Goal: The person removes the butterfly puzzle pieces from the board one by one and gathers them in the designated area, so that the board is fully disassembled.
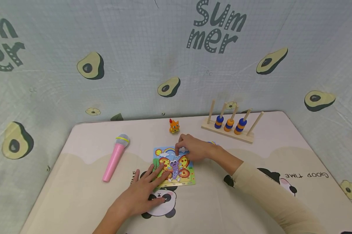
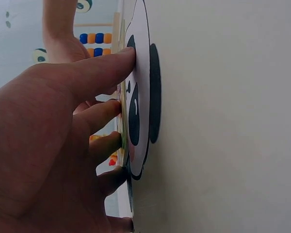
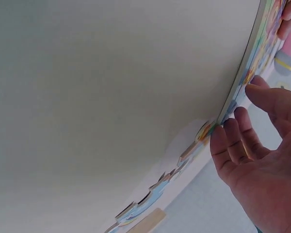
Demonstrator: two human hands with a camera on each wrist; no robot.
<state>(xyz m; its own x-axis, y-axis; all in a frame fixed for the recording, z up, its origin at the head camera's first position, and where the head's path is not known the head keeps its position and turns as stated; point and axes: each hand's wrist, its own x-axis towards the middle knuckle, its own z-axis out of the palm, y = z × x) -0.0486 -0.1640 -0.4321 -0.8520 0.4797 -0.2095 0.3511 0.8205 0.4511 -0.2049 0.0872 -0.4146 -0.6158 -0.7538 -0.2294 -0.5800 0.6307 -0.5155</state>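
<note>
1. Pale grey cloth (image 1: 47,97), printed with avocados and the word "summer", fills the upper part of the frame and runs down its left edge.
2. Pink and cream, the desk (image 1: 70,198) spreads across the lower half of the frame.
3. Left of centre lies a toy microphone (image 1: 115,159), its grey head pointing toward the top of the frame and its pink handle slanting down to the left.
4. At lower centre-left, the left hand (image 1: 139,195) has its fingers spread and relaxed, grasping nothing; some fingertips rest on the puzzle's lower left part, while the thumb lies over a panda print (image 1: 164,208).
5. Mid-frame, the butterfly puzzle (image 1: 174,169) lies flat on the desk.
6. Just above it, at upper centre, stands a small orange toy figure (image 1: 174,126).
7. Right of centre, the right hand (image 1: 193,148) reaches over the puzzle's upper right part with bent fingers; whether it pinches a piece cannot be told.
8. Loose pieces (image 3: 153,198) lie on the desk at the bottom of the right-wrist view.
9. Farther right, a wooden counting frame (image 1: 229,125) carries blue and orange rings on its three middle pegs.
10. A beige sleeve (image 1: 269,191) crosses the lower right.
</note>
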